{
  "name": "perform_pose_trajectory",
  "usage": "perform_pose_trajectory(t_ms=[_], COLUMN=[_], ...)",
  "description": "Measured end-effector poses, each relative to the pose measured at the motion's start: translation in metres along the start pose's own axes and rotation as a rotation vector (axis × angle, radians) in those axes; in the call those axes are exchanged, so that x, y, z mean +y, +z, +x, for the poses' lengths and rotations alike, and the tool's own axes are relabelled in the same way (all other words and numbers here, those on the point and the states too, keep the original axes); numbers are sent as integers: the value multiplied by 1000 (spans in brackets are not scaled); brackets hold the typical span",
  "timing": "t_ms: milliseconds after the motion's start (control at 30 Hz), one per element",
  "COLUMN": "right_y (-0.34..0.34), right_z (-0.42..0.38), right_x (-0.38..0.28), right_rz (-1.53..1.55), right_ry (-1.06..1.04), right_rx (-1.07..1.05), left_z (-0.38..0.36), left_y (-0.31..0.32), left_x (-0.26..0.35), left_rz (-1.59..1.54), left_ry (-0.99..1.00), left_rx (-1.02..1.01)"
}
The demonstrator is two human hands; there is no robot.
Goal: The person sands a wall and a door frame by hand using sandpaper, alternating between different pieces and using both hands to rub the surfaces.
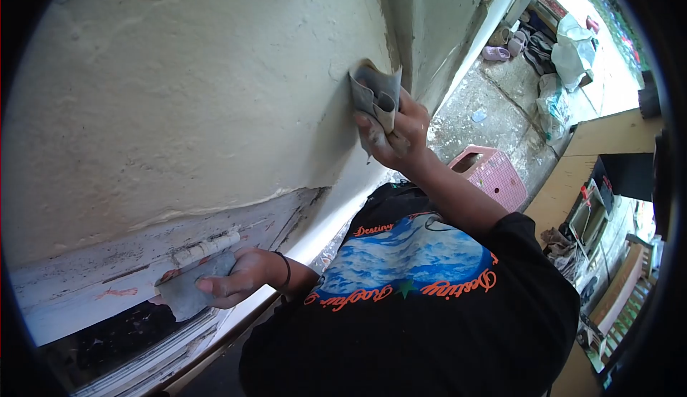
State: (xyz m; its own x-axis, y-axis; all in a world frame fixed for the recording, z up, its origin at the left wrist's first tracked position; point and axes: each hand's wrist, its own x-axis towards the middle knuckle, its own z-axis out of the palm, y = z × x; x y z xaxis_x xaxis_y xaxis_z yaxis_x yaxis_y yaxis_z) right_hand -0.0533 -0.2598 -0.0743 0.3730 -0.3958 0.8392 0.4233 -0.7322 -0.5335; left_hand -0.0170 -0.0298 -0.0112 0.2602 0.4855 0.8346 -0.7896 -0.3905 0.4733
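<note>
My right hand point(395, 133) is closed around a folded, curled piece of grey sandpaper point(379, 96), held against the cream plastered wall point(215, 96) near its corner. Pale dust coats the fingers. Lower on the left, my left hand point(240, 277) pinches a flat grey sheet, apparently sandpaper too point(187, 289), between thumb and fingers. It is beside the white window frame point(86, 307), below the wall's rough lower edge. A dark band circles the left wrist.
A pink basket-like box point(494, 178) stands on the speckled floor to the right. Beyond it are shoes point(512, 45) and white bags point(572, 53). Wooden furniture point(622, 289) and clutter are at the far right.
</note>
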Motion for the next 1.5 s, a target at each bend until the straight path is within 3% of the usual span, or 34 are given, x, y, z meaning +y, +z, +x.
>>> perform_pose_trajectory(t_ms=[167, 233, 300, 400, 533, 733, 833, 933, 1067, 1200, 1333, 1433, 1500], right_y=[4, -1, 0, 6, 0, 3, -2, 3, 0, 7, -3, 0, -3], right_z=[22, 40, 37, 5, 2, -1, -14, 18, 17, -29, 12, 21, -14], right_x=[-27, -36, -33, -7, -31, -13, -3, -33, -32, 5, -40, -40, -10], right_rz=[73, 120, 119, 67, 187, 120, -37, 59, 66, -45, -23, -34, -62], right_ry=[140, 114, 116, 75, 263, 87, 109, 96, 52, 135, 112, 72, 96], right_rx=[66, 2, -13, -22, 18, -6, -92, -8, -126, 65, -135, -99, -101], left_z=[1, 0, 1, 2, 0, 1, 1, 3, 4, 1, 5, 0, 1], left_y=[0, 3, -18, -1, 3, 5, -1, 7, 7, -3, 11, 9, 5], left_x=[2, 1, -28, -13, 2, 0, -4, 3, 2, -8, 7, 11, 2], left_rz=[16, -10, -61, -82, -7, -40, -29, -41, -65, -93, -98, -29, -65], left_ry=[-12, -42, 2, 47, 24, 36, 61, 91, 109, 57, 108, 18, 51], left_rx=[-13, 93, 86, 61, 97, 122, 59, 73, 61, 88, 96, 126, 105])
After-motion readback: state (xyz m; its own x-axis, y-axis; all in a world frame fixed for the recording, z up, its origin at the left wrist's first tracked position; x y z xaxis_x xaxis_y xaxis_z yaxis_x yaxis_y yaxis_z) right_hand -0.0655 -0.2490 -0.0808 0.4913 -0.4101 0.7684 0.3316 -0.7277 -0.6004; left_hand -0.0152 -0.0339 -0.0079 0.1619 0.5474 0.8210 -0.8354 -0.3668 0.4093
